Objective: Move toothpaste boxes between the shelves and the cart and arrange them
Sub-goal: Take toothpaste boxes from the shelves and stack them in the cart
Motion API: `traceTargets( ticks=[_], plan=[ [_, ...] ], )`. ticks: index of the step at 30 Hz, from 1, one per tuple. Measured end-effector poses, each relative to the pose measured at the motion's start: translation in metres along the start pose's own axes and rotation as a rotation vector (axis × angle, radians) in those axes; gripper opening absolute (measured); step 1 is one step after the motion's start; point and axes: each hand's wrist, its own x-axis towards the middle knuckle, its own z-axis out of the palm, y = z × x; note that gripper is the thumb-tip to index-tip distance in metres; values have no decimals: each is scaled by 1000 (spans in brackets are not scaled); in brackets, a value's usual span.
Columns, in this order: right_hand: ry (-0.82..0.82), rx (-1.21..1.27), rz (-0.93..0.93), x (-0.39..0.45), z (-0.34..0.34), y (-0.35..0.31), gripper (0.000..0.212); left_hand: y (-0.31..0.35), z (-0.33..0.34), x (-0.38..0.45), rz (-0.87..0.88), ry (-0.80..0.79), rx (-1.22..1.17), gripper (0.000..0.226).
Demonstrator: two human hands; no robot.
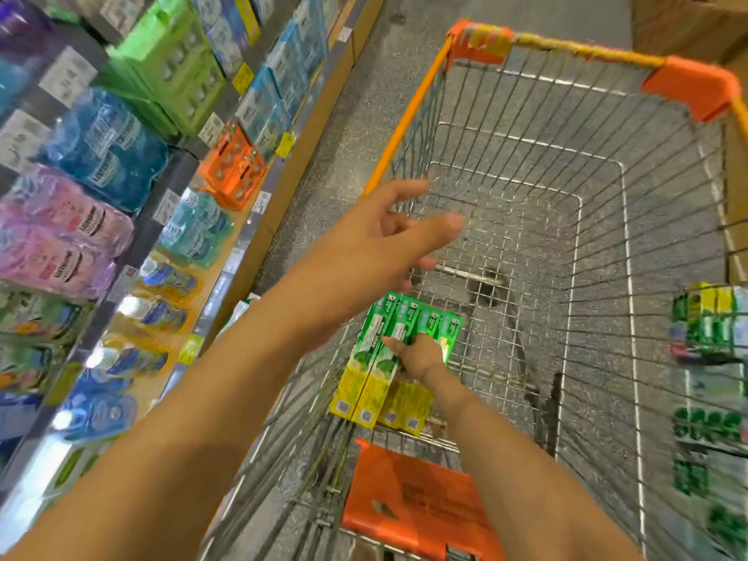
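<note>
Head view, looking down into a wire shopping cart (607, 204) with orange rim and corner guards, standing on a speckled grey floor (356, 127) beside store shelves (251, 220). The right hand (417, 354) reaches deep into the near left corner of the basket and rests on a row of green-and-yellow toothpaste boxes (384, 350); its fingers are curled over the top of the boxes, gripping them, though exactly how many boxes it holds cannot be told. The boxes lie flat, side by side and touching, long axes running away from the viewer, green ends farther away and yellow ends nearer, against the cart's left wall. The left hand (388, 236) is raised above the cart's left rim, fingers spread and relaxed, holding nothing; it is well apart from the right hand and higher in the frame. An orange child-seat flap (409, 496) lies at the near end of the cart. On the shelves to the left stand bundled mouthwash bottles in blue (105, 147) and pink wrap (60, 232), a green carton stack (170, 66) and an orange carton (232, 168), with yellow and white price tags along the shelf edges. At the right edge, outside the cart wall, further green-and-white boxed goods (708, 325) appear, blurred.
</note>
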Motion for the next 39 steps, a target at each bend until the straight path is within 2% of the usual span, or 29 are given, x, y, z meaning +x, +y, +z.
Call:
traceTargets(
  ticks=[2,4,6,9,12,17,22,26,29,34,39],
  plan=[
    [77,-11,-117,-17,-30,-18,43,11,6,-5,-3,-2,9,64],
    [176,87,-258,-51,-79,-48,37,33,13,-11,20,-5,4,49],
    [304,117,-385,-101,-141,-80,47,65,19,-17,67,-6,19,40],
    [553,20,-558,-201,-238,-100,54,129,34,-33,214,-7,82,35],
    [851,-152,-635,-312,-318,-76,51,194,70,-55,444,-30,256,31],
    [1288,-285,-481,-493,-391,25,47,264,171,-110,792,-120,609,40],
    [1557,-235,-167,-632,-390,168,43,280,289,-177,1033,-311,830,44],
    [1647,-145,87,-707,-359,286,38,253,387,-232,1125,-443,921,47],
    [1645,-74,223,-741,-336,365,35,219,458,-270,1129,-521,1040,47],
    [1450,-46,384,-768,-311,465,43,164,549,-317,1118,-628,1137,48],
    [1356,-18,394,-759,-315,513,46,126,605,-328,1094,-706,1196,45]
  ],
)
